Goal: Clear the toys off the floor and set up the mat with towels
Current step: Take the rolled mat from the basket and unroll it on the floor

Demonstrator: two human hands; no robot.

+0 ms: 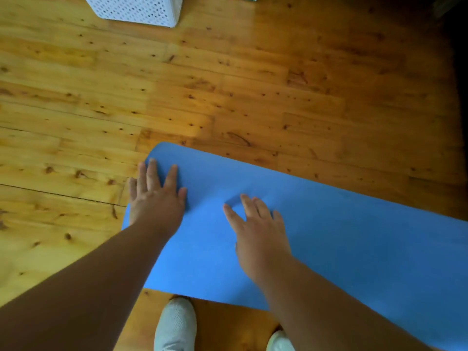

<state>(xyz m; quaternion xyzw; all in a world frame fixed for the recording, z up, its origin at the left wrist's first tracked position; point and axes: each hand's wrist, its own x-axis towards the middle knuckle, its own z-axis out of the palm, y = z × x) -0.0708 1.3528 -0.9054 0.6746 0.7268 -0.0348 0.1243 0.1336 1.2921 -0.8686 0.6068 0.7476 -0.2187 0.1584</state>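
A blue mat lies flat on the wooden floor and runs off the right edge of the head view. My left hand presses flat on the mat's left end, fingers straight and spread, some reaching over its edge. My right hand lies on the mat a little to the right, fingers spread and straight. No toys or towels are in view.
A white perforated basket stands on the floor at the top left. My two white shoes are on the wooden floor just in front of the mat's near edge. The far right is dark.
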